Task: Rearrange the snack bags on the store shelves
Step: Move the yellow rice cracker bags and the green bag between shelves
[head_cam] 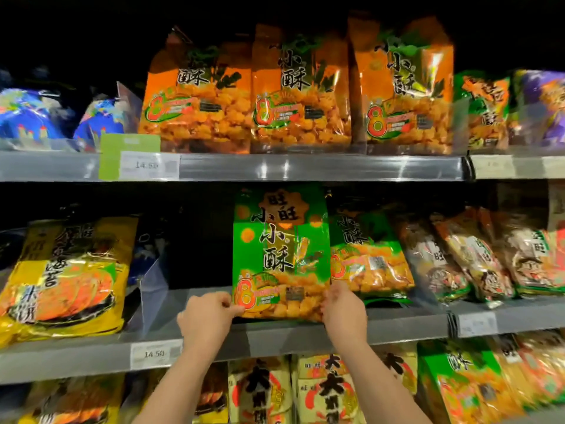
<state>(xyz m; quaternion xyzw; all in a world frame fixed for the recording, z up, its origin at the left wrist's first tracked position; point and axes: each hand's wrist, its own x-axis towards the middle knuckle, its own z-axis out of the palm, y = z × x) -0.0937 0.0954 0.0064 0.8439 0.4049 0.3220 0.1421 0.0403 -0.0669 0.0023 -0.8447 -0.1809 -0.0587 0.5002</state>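
Note:
A green snack bag with orange puffs stands upright on the middle shelf. My left hand pinches its lower left corner and my right hand grips its lower right corner. Right behind and beside it leans another green bag of the same kind. On the upper shelf three orange bags of the same snack stand side by side.
Yellow bags lie at the left of the middle shelf, with a clear divider and a dark gap between them and the green bag. Brown bags lean at the right. Blue bags sit upper left. More bags fill the bottom shelf.

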